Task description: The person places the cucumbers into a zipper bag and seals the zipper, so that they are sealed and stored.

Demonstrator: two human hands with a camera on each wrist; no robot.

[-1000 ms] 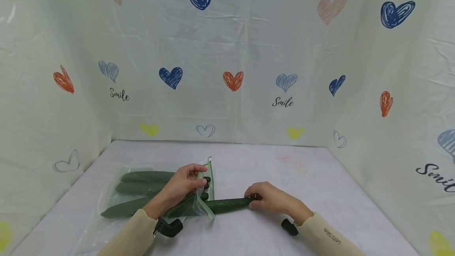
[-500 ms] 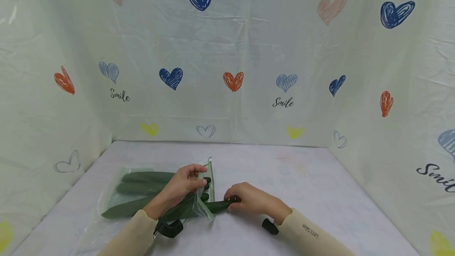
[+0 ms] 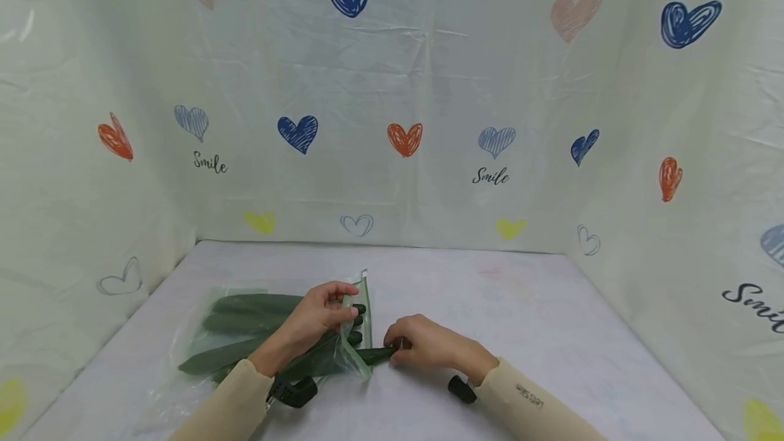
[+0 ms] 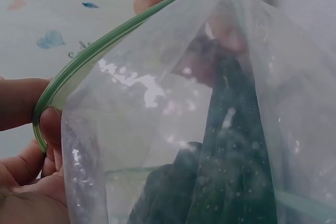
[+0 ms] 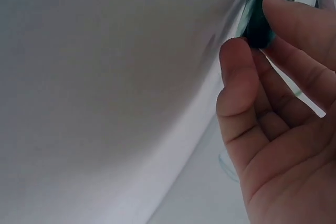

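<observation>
My left hand [image 3: 320,318] pinches the green zip edge [image 4: 89,55] of a clear zip bag [image 3: 197,332] between thumb and fingers, holding its mouth apart. Several dark green cucumbers [image 3: 257,303] lie side by side in the bag, their ends towards the mouth. Another cucumber [image 3: 375,355] is mostly inside, at the near side of the bag, with one end sticking out to the right. Thumb and fingers of my right hand [image 3: 431,344] grip that end. In the right wrist view, the cucumber's dark tip [image 5: 262,30] shows between the fingers.
The bag lies on a pale white table [image 3: 527,332]. A white curtain [image 3: 441,203] printed with hearts and the word "Smile" stands behind and on both sides. Black camera mounts [image 3: 295,392] sit at both wrists.
My right hand has moved left, sliding the cucumber deeper into the bag, most of it in the first half second. My left hand has kept its hold on the bag's edge.
</observation>
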